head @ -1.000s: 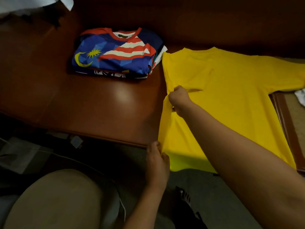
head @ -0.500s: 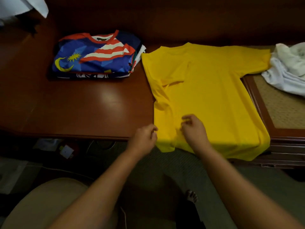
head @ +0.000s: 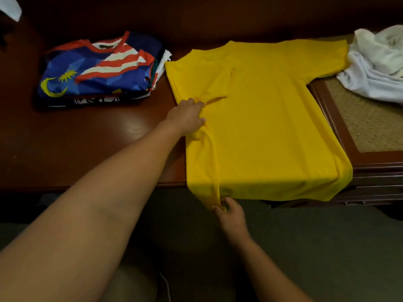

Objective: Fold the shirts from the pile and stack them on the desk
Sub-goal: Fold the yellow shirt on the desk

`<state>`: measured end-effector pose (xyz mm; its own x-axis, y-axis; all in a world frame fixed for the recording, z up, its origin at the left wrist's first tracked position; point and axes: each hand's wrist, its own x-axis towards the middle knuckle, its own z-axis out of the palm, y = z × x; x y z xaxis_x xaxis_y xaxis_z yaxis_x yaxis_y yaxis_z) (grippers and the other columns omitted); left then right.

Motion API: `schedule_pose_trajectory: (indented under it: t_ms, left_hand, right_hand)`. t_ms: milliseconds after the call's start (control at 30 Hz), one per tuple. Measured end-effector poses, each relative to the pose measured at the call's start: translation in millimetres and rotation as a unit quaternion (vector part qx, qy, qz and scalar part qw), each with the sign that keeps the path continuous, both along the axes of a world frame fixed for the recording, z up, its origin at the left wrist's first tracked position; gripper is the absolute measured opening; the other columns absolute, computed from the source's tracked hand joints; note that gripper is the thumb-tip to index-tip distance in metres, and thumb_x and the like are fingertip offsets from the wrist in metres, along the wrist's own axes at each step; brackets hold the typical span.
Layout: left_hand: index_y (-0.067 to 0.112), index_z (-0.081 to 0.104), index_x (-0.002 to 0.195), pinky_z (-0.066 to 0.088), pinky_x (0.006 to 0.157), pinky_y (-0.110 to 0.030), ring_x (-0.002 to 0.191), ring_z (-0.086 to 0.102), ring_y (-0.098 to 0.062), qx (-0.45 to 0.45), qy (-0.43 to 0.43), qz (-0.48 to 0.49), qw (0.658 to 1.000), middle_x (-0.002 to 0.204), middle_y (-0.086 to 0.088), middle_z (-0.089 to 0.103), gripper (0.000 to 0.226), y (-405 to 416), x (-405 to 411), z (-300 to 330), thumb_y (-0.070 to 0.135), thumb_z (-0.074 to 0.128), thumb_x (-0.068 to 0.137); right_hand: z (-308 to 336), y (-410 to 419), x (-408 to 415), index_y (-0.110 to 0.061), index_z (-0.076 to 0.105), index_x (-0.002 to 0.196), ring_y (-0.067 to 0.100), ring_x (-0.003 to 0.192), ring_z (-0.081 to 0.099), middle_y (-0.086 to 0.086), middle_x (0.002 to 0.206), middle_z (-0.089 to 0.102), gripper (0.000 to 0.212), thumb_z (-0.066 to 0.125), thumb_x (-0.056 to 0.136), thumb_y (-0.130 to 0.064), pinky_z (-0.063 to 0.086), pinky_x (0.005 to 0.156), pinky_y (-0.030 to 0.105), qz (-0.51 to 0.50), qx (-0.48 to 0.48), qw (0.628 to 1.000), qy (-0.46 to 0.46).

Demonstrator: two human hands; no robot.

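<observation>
1. White item, top left corner. Only a scrap is shown; its nature cannot be told.

2. Desk, dark polished wood. A bare stretch is kept in front of the stack, judged to serve as folding room.

3. Folded stack, far left part of the desk. A blue shirt with red and white stripes, a yellow crescent and a star is laid on top; edges of other folded garments are seen beneath it. The stack is set just beside the working shirt, apart from it, presumably so that finished pieces can be added with a short reach.

4. Left hand. The arm is extended across the desk, and the fingers are curled onto the left edge of the yellow shirt, just below its folded-in sleeve. Fabric is bunched there; a grip is judged likely, to hold the side fold in line.

5. Right hand, below the desk edge. The shirt's lower left hem corner is pinched between thumb and fingers, judged to tension the fold's lower end.

6. Yellow shirt. It is spread flat over the desk's right end, with the hem hanging over the front edge and the right sleeve not yet folded.

7. Woven-panel surface, wood-framed, right of the desk.

8. White garments, crumpled on that surface; taken to be the unfolded pile.
</observation>
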<state>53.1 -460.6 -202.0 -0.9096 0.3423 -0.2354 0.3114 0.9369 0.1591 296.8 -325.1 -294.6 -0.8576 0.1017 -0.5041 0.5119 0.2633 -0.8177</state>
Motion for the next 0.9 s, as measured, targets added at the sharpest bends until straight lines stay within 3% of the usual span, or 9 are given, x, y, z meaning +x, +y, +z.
schedule_pose_trajectory:
  t_ms: [100,200,300,400,533,633,700,767,900]
  left_hand:
    - [0.010,0.035,0.141,0.043,0.090,-0.049,0.119,0.045,-0.040,0.015,-0.015,0.073,0.997,0.140,-0.016,0.034,0.052,11.1,-5.2,-9.0,0.036,0.049,0.098]
    - [0.004,0.047,0.123,0.041,0.075,-0.043,0.107,0.052,-0.039,0.021,0.021,0.122,0.992,0.125,-0.018,0.046,0.028,19.5,-13.8,-10.4,0.019,0.046,0.099]
    - [0.004,0.051,0.106,0.036,0.064,-0.038,0.090,0.053,-0.034,0.064,0.065,0.146,0.985,0.105,-0.014,0.055,0.015,24.8,-23.5,-4.4,0.013,0.046,0.094]
    - [0.009,0.047,0.092,0.034,0.061,-0.035,0.080,0.050,-0.028,0.152,0.106,0.173,0.967,0.089,-0.009,0.051,0.006,26.5,-34.7,1.0,0.014,0.050,0.093]
    - [0.013,0.048,0.089,0.043,0.059,-0.035,0.072,0.053,-0.024,0.243,0.099,0.208,0.942,0.081,-0.004,0.052,0.007,25.1,-40.4,-1.2,0.015,0.052,0.094]
    - [0.014,0.052,0.091,0.036,0.051,-0.023,0.059,0.045,-0.009,0.314,0.089,0.215,0.920,0.071,0.006,0.048,0.005,22.1,-30.2,-2.8,0.017,0.051,0.095]
    - [0.011,0.057,0.096,0.034,0.057,-0.022,0.067,0.049,-0.009,0.350,0.111,0.211,0.906,0.080,0.005,0.054,0.008,13.7,-17.1,-3.5,0.015,0.050,0.095]
    - [0.007,0.060,0.103,0.037,0.070,-0.026,0.086,0.055,-0.017,0.345,0.131,0.224,0.902,0.096,-0.006,0.061,0.016,0.5,0.2,-8.4,0.014,0.048,0.095]
    - [0.013,0.061,0.112,0.042,0.082,-0.030,0.103,0.057,-0.025,0.310,0.056,0.265,0.911,0.113,-0.011,0.062,0.020,-20.1,47.5,-16.0,0.017,0.050,0.095]
  right_hand:
    - [-0.2,6.6,13.7,-0.020,0.059,0.090,0.014,0.080,0.058,0.004,0.090,0.063,0.007,0.060,0.093,-0.014,0.044,0.063,0.014,0.004,-0.027,0.999,0.017]
    - [3.6,16.3,26.7,-0.022,0.060,0.094,0.011,0.084,0.061,-0.001,0.090,0.064,0.006,0.059,0.094,-0.016,0.049,0.071,0.028,0.014,-0.029,0.999,0.035]
    - [6.6,26.6,33.9,-0.029,0.059,0.093,0.006,0.085,0.060,-0.004,0.092,0.064,0.015,0.057,0.095,-0.015,0.047,0.071,0.025,0.015,-0.013,0.999,0.042]
    - [4.4,35.2,30.3,-0.030,0.060,0.089,0.007,0.081,0.060,-0.004,0.086,0.064,0.015,0.057,0.095,-0.017,0.046,0.069,0.025,-0.008,0.012,0.998,0.059]
    - [-7.1,42.3,19.3,-0.021,0.064,0.097,0.005,0.082,0.059,-0.004,0.089,0.064,0.009,0.056,0.095,-0.018,0.042,0.068,0.020,-0.011,0.055,0.998,0.040]
    - [-11.3,46.9,20.0,-0.012,0.066,0.107,0.011,0.090,0.057,-0.002,0.096,0.059,0.016,0.057,0.094,-0.013,0.037,0.072,0.019,0.023,0.126,0.991,0.036]
    - [-4.3,50.9,22.2,-0.010,0.065,0.111,0.011,0.094,0.055,-0.003,0.099,0.056,0.020,0.057,0.092,-0.008,0.035,0.077,0.015,0.035,0.157,0.986,0.051]
    - [13.3,54.1,23.6,-0.011,0.064,0.115,0.008,0.097,0.054,-0.004,0.104,0.056,0.024,0.056,0.093,-0.006,0.036,0.082,0.014,0.042,0.162,0.984,0.069]
    - [57.7,51.1,7.8,-0.009,0.064,0.117,0.008,0.098,0.054,0.000,0.107,0.060,0.024,0.055,0.094,-0.007,0.039,0.083,0.017,0.034,0.147,0.984,0.096]
